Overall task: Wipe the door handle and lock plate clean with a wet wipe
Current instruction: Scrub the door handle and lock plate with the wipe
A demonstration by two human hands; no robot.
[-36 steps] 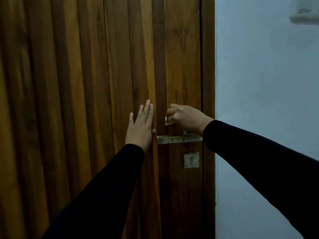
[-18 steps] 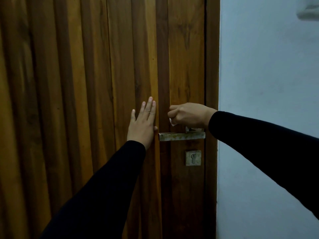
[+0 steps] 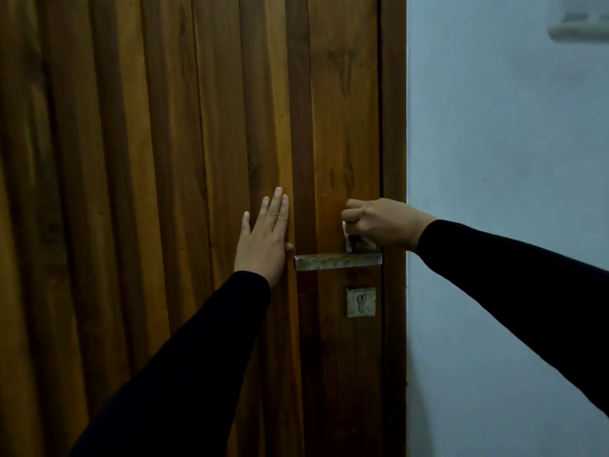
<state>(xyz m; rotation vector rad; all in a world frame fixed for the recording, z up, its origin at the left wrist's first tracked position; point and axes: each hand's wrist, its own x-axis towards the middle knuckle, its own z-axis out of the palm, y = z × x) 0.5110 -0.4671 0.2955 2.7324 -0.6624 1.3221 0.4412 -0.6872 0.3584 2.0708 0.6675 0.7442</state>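
A tarnished metal lever door handle runs level across the right side of a wooden door. Below it sits a square lock plate with a keyhole. My right hand is closed around a white wet wipe, of which only a small edge shows, pressed at the top of the handle's square mounting plate above the lever. My left hand lies flat on the door just left of the lever's free end, fingers straight and holding nothing.
The wooden door frame stands right of the handle, against a pale blue wall. A white fixture is mounted high on the wall at the top right. Both arms wear black sleeves.
My right hand with the wipe has slid rightward along the top of the handle toward the mounting plate. My left hand stays flat on the door.
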